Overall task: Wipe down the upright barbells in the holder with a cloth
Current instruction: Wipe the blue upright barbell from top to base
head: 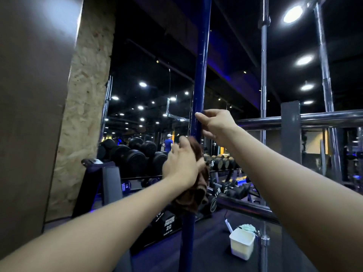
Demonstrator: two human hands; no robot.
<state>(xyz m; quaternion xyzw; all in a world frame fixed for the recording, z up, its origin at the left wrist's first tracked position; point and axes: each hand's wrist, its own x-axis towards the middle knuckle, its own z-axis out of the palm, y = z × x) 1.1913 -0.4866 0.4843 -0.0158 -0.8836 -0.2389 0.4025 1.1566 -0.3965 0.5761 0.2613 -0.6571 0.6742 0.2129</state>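
Observation:
A blue upright barbell (pixel 200 71) runs from the top of the view down past the middle. My left hand (pixel 181 165) grips a brown cloth (pixel 196 189) wrapped around the bar, and the cloth hangs below my palm. Just above it, my right hand (pixel 215 122) holds the same bar, thumb on the near side and fingers curled behind it. Two chrome upright barbells (pixel 263 75) (pixel 325 71) stand to the right. The holder at their base is hidden.
A chrome horizontal rail (pixel 318 119) crosses at right, with a grey post (pixel 290 132). A white plastic container (pixel 242 245) sits on the dark floor at lower right. Dumbbell racks (pixel 137 154) and a mirror lie behind. A brown wall (pixel 33 95) fills the left.

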